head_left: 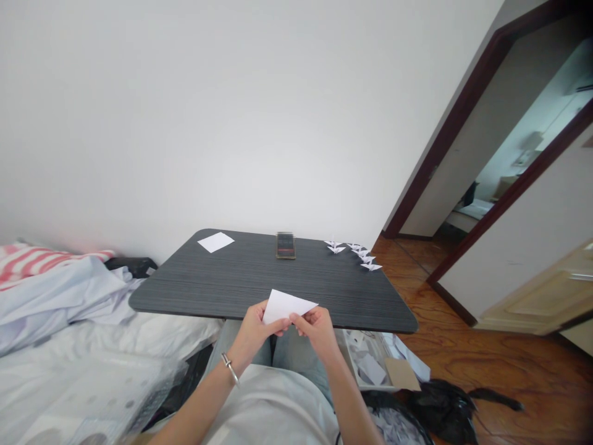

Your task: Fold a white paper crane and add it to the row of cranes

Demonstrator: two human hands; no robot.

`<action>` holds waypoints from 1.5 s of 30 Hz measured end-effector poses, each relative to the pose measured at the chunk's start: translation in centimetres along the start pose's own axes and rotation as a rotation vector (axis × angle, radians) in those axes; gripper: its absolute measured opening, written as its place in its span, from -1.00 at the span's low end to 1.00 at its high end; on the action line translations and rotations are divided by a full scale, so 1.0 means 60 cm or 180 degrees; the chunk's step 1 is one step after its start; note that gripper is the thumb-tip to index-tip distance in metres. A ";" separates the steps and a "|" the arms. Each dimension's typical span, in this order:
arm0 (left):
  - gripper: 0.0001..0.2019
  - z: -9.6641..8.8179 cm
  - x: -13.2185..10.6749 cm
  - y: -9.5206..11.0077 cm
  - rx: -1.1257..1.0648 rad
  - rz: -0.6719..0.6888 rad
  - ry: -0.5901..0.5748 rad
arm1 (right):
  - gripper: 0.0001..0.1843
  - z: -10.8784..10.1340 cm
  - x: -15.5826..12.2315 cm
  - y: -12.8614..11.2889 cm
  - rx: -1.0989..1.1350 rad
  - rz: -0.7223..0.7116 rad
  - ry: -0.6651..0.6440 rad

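A white sheet of paper (286, 305), folded to a slanted, roughly triangular shape, is held at the near edge of the dark table. My left hand (257, 327) pinches its lower left side, thumb on the front. At the lower right edge, my right hand (317, 327) pinches the same paper with thumb and fingers close to the left thumb. The fingers behind the paper are partly hidden. Toward the far right of the tabletop stand several small folded white paper cranes (365, 259). A flat white paper square (215, 241) lies at the far left.
The dark wood-grain table (194, 284) stands against a white wall. A phone (285, 245) lies at its back middle. Bedding (92, 346) is on the left. Low on the right are a box of papers (370, 364) and a black plastic bag (442, 408). A doorway opens beyond.
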State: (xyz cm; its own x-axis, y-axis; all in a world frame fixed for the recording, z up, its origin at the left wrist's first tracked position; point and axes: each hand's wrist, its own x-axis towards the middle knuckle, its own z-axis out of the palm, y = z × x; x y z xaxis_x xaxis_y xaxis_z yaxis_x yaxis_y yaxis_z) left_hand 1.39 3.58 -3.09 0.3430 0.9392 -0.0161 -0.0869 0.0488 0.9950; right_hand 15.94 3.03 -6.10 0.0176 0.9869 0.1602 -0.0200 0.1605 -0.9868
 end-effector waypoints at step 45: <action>-0.72 -0.005 0.005 -0.004 0.0198 -0.0166 0.0217 | -0.79 -0.060 0.002 -0.030 -0.0332 -0.0415 0.0227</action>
State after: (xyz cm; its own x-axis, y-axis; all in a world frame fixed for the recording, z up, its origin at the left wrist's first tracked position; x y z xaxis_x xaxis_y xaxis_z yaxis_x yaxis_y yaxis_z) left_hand 1.23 3.93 -3.38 0.2808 0.9570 -0.0727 -0.0115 0.0791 0.9968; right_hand 19.60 2.84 -4.39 0.0842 0.9538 0.2885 0.0910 0.2809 -0.9554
